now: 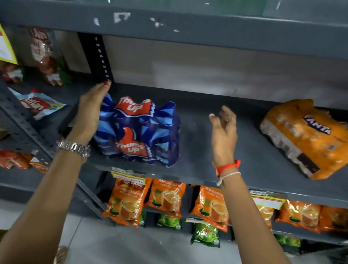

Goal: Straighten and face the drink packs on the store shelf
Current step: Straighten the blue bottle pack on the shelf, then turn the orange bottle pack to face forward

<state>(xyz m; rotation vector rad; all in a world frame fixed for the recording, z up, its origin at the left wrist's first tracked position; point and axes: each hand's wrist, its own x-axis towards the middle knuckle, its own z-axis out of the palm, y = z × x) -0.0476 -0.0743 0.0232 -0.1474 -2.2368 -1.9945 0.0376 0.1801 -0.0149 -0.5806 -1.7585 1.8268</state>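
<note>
Broadly, a dark grey metal store shelf [245, 147] spans the view, with a perforated upright post [99, 57] rising at its back left. On this shelf, left of centre and near the front edge, sits a blue shrink-wrapped pack of drinks printed with red Thums Up logos [138, 131], its long side running front to back. Well apart from it, toward the right end, an orange shrink-wrapped Fanta pack [309, 138] lies skewed, one corner turned toward the front edge. Both bare forearms reach up from below. The left hand [88, 114] lies flat against the left side of the blue pack, palm pressed to the wrap, fingers extended toward the back with the red-painted fingertips near the post; it is not curled around anything. A silver metal watch [73, 147] circles that wrist. The right hand [225, 132] hovers over bare shelf to the right of the blue pack, clear of it, fingers loosely spread and slightly bent, holding nothing. A red band and white thread [227, 169] wrap that wrist. Below, orange tea pouches [166, 196] hang in a row
</note>
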